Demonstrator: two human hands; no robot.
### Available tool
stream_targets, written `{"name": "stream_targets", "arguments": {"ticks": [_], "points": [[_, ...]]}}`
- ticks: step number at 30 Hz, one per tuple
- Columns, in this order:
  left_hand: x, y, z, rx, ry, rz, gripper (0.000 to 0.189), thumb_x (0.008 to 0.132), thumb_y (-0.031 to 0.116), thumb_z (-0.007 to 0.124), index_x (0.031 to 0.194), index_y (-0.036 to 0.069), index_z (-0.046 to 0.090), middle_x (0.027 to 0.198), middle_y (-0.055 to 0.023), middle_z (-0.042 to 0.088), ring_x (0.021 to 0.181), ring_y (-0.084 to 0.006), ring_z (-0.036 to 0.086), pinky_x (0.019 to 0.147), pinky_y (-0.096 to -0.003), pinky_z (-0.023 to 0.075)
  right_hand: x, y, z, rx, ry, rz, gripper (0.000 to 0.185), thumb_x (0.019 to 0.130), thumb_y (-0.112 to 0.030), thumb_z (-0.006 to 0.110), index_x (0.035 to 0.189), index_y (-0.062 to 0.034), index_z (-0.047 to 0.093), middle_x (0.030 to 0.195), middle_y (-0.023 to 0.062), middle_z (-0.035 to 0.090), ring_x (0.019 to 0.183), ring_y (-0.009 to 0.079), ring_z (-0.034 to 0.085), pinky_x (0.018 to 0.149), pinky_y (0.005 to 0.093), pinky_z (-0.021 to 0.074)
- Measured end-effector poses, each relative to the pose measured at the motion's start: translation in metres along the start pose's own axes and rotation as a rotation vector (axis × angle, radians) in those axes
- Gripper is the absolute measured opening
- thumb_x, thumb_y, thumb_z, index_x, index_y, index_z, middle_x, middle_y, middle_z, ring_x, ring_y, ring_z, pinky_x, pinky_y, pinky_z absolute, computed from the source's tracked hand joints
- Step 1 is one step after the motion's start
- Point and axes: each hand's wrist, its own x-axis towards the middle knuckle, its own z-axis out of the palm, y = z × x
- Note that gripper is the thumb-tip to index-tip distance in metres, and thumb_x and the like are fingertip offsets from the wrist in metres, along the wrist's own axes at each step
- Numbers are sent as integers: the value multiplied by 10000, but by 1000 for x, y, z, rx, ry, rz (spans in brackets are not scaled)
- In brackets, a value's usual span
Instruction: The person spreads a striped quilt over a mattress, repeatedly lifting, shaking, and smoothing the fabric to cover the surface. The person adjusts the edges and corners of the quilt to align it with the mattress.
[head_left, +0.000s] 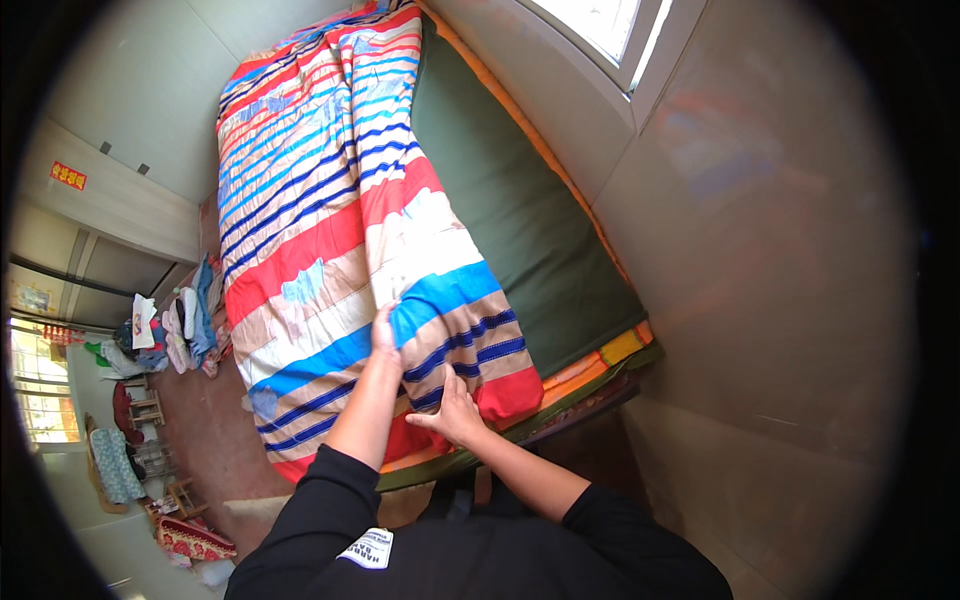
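Note:
A quilt (300, 225) with red, blue, white and tan stripes covers much of the bed, with one long strip folded lengthwise over itself. My left hand (385, 334) holds the inner edge of this fold near the bed's foot. Its fingers are mostly hidden by the cloth. Lower and to the right, my right hand (454, 414) rests on the quilt's near end with thumb and fingers spread. Wrinkles run through the cloth around both hands. To the right of the quilt, a dark green sheet (517, 217) lies exposed over the mattress.
An orange-edged layer (592, 371) shows at the bed's foot. Grey wall panels (750, 300) and a window (600, 30) flank the right side. Across the reddish floor (202, 420) at left stand piled clothes (187, 315), a wooden stool (184, 499) and a red patterned cloth (195, 538).

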Motion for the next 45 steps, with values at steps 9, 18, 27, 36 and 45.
{"name": "stream_targets", "arguments": {"ticks": [9, 18, 27, 36, 45], "points": [[-51, 2, 130, 692, 229, 403, 307, 807, 195, 689, 979, -45, 608, 856, -75, 658, 778, -147, 623, 733, -283, 497, 26, 26, -79, 243, 386, -25, 463, 678, -264, 772, 1064, -98, 577, 877, 203, 661, 823, 423, 625, 684, 481, 500], [15, 66, 67, 1494, 368, 684, 910, 676, 380, 781, 1388, -21, 381, 1209, -255, 600, 1094, -367, 608, 941, -424, 477, -31, -65, -64, -358, -103, -512, 344, 649, -148, 724, 883, 9, 527, 740, 181, 630, 697, 350, 658, 618, 444, 526], [31, 101, 147, 1547, 203, 523, 445, 800, 318, 719, 1066, -37, 686, 994, -173, 714, 892, -284, 683, 805, -359, 514, 14, -3, -147, 215, 69, -120, 518, 688, -267, 714, 1113, 0, 589, 973, 232, 657, 874, 378, 648, 788, 423, 519], [68, -98, 339, 1094, -672, 715, 589, 853, 213, 667, 1366, 5, 464, 1258, -221, 590, 1142, -287, 582, 964, -364, 464, 22, 241, -361, 421, 623, 169, 257, 704, -93, 650, 933, 23, 664, 804, 112, 683, 693, 185, 642, 694, 319, 524], [-85, -169, 36, 2289, -56, 503, 959, 751, 449, 751, 1489, 72, 266, 1486, -230, 301, 1373, -399, 302, 1047, -625, 297, 44, 249, -306, -292, 819, 377, 506, 834, -119, 618, 1330, -140, 518, 1190, 164, 638, 1076, 349, 613, 895, 425, 490]]}}
